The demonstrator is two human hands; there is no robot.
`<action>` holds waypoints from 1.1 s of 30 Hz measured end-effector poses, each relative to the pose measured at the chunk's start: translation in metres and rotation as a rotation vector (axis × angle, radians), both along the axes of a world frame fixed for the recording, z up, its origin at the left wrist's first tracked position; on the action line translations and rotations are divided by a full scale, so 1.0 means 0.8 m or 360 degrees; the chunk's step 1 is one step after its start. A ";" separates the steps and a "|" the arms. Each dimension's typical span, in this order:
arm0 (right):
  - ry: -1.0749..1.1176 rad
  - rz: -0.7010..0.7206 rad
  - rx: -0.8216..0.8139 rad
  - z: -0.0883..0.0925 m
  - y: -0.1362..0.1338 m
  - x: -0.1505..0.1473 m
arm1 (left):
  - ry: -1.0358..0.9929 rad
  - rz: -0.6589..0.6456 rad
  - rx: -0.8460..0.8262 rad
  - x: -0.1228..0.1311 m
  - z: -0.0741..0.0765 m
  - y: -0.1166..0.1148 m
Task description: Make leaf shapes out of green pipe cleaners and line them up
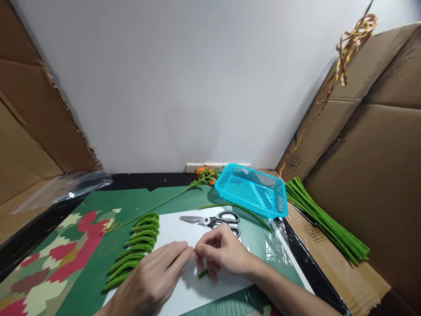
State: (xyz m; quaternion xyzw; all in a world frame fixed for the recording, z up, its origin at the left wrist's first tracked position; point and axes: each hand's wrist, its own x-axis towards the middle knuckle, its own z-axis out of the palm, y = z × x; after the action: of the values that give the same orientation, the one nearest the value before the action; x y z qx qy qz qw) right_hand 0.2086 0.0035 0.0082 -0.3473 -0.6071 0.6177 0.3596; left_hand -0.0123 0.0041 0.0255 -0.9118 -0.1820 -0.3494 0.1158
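Observation:
My left hand (154,276) and my right hand (222,252) meet over a white sheet of paper (184,232), fingertips pinched together on a small green pipe cleaner piece (203,274). Its lower end shows under my right fingers. Both hands are closed in a pinch. A row of several folded green pipe cleaner loops (136,245) lies to the left of my hands on the paper's left edge. Black-handled scissors (212,219) lie just beyond my right hand, blades pointing left.
A turquoise plastic basket (253,189) sits at the back right. A bundle of long green pipe cleaners (324,221) lies on cardboard to the right. A green stem with orange flowers (204,175) lies at the back. Cardboard walls stand left and right; a plastic bag (62,186) lies left.

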 end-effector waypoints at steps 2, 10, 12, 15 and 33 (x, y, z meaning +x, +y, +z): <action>-0.0296 -0.0159 0.0624 0.006 -0.001 0.004 | -0.0040 0.0005 -0.0260 0.001 0.002 -0.001; -0.0898 -0.0225 0.1885 0.005 0.010 0.019 | -0.0347 -0.0026 -0.1402 0.008 -0.009 0.018; -0.0944 -0.0212 0.1892 0.004 0.010 0.020 | -0.0388 -0.0090 -0.1787 0.012 -0.002 0.016; -0.1076 -0.0259 0.2091 0.002 0.006 0.022 | -0.0526 -0.0022 -0.2178 0.017 0.012 0.009; -0.0316 0.0029 0.0658 0.004 -0.013 0.011 | -0.0438 -0.0172 -0.2193 0.011 0.015 0.001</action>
State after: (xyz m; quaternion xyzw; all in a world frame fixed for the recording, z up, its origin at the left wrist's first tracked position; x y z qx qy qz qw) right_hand 0.2172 -0.0071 0.0117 -0.3197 -0.7563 0.4461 0.3561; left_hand -0.0038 0.0052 0.0376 -0.7329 -0.3293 -0.2720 -0.5296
